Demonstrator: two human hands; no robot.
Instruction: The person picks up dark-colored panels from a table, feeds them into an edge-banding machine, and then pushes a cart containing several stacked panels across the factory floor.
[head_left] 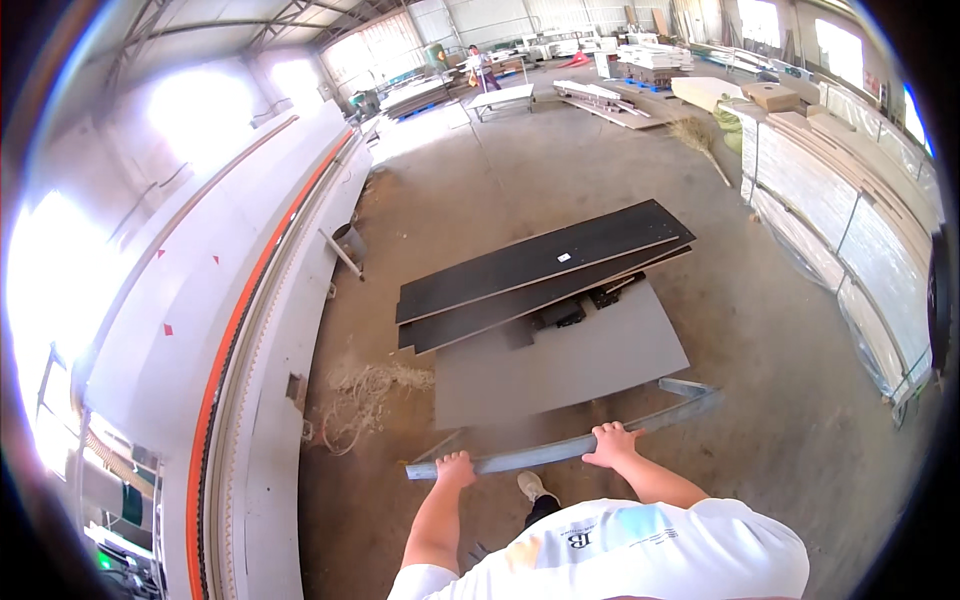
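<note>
A long white machine (200, 300) with an orange strip runs along the person's left. Ahead, a broad grey board (570, 375) lies partly beneath long dark panels (490, 282), stacked askew. Between board and person runs a grey metal bar (530, 456). Small dark pieces (565, 316) sit by the panels' near edge. The left hand (456, 470) is clamped on the bar near its left end, the right hand (612, 446) farther along. The step seems to be pushing or steadying the bar; shifting it would call for even effort from both hands.
</note>
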